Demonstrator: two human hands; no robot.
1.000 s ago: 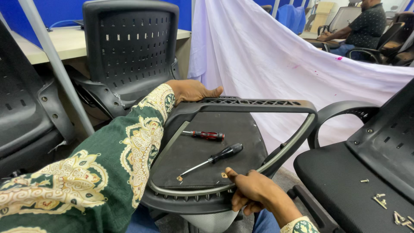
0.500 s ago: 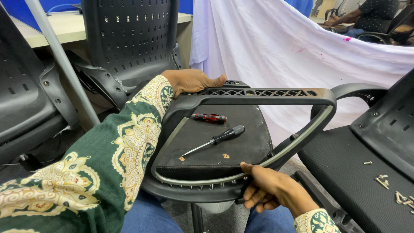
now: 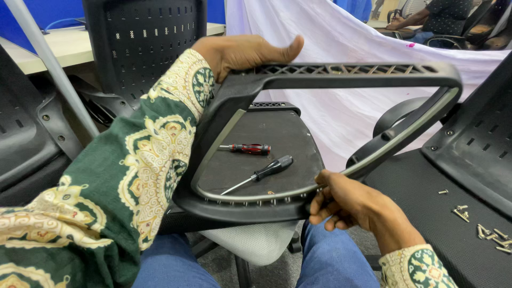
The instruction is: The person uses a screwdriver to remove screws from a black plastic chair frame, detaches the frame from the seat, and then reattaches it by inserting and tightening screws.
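I hold a black plastic chair-back frame (image 3: pixel 341 76), an open loop with a lattice top bar, lifted and tilted above a dark seat base (image 3: pixel 298 170). My left hand (image 3: pixel 246 52) grips the frame's upper left corner, thumb along the top bar. My right hand (image 3: pixel 349 205) grips its lower curved edge near my lap. Through the frame's opening I see two screwdrivers lying on the seat base: a red-handled one (image 3: pixel 246 149) and a black-handled one (image 3: pixel 261 173).
Black chair parts stand at the left (image 3: pixel 32 138) and behind (image 3: pixel 144 42). A black seat (image 3: pixel 426 213) at the right carries several loose screws (image 3: pixel 482 226). A white cloth (image 3: pixel 341 42) drapes behind. Another person sits at the far top right (image 3: pixel 426 21).
Both hands have raised the frame off the seat base and tilted it toward me; the screwdrivers stay where they lay.
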